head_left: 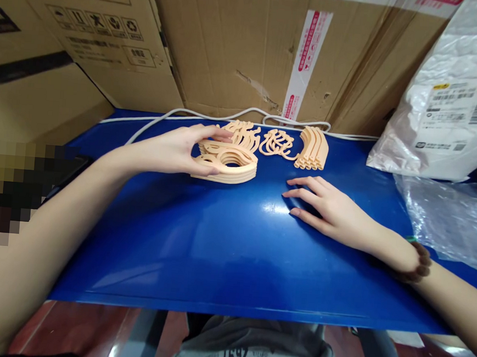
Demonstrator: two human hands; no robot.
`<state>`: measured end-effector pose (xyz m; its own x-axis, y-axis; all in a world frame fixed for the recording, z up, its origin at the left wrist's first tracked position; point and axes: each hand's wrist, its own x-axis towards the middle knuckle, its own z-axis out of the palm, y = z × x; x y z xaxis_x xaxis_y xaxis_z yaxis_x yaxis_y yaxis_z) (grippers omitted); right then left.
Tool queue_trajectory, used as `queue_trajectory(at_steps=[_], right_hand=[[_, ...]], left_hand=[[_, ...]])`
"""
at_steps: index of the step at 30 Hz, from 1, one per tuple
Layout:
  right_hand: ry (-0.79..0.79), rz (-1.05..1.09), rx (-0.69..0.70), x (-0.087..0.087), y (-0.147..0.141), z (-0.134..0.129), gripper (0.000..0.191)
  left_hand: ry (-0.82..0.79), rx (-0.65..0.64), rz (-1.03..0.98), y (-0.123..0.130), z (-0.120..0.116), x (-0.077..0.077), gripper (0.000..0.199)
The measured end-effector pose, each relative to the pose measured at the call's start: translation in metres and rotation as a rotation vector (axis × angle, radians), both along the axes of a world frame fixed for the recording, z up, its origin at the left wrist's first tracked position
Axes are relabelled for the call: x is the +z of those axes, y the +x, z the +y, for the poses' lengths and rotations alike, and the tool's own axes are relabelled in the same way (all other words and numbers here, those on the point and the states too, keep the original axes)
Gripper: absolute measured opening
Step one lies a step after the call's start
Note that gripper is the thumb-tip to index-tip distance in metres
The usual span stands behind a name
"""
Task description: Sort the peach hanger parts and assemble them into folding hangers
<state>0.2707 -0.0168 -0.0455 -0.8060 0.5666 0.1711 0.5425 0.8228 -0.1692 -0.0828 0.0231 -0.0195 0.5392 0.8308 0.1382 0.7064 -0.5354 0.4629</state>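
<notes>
My left hand (175, 149) is closed round the left end of a stack of peach plastic hanger pieces (235, 170) on the blue table (199, 252), thumb in front and fingers over the back. Behind this stack lie more peach pieces with curved ends (246, 135). To their right are several loose peach hooks (276, 143), beside a group of curved peach arm pieces (314, 148). My right hand (322, 207) rests palm down in front of those arm pieces, fingers spread, touching only the table. A brown bracelet circles the right wrist.
Large cardboard boxes (240, 46) stand along the back and left. A white cable (210, 116) runs along the rear edge. At the right are a white plastic parcel (446, 107) and clear plastic wrap (450, 217). A dark object, partly hidden, lies by my left forearm.
</notes>
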Motion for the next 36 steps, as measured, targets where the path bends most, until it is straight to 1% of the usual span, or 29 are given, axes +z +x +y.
queue_trajectory(at_steps=[9, 20, 25, 29, 36], right_hand=[[0.011, -0.012, 0.000, 0.000, 0.000, -0.001, 0.034], [0.012, -0.026, -0.006, 0.001, -0.001, -0.001, 0.035], [0.011, -0.029, -0.006, 0.001, 0.000, -0.001, 0.035], [0.009, -0.029, -0.010, 0.001, 0.000, -0.001, 0.035], [0.007, -0.019, -0.007, 0.001, 0.000, -0.002, 0.033]], left_hand=[[0.000, 0.000, 0.049, -0.003, 0.001, -0.002, 0.073], [-0.036, 0.012, 0.064, 0.000, -0.002, 0.000, 0.073], [-0.063, 0.003, 0.069, -0.001, -0.002, 0.001, 0.076], [-0.073, 0.027, 0.089, -0.004, -0.001, 0.001, 0.082], [0.015, 0.016, 0.150, -0.011, 0.003, -0.001, 0.090]])
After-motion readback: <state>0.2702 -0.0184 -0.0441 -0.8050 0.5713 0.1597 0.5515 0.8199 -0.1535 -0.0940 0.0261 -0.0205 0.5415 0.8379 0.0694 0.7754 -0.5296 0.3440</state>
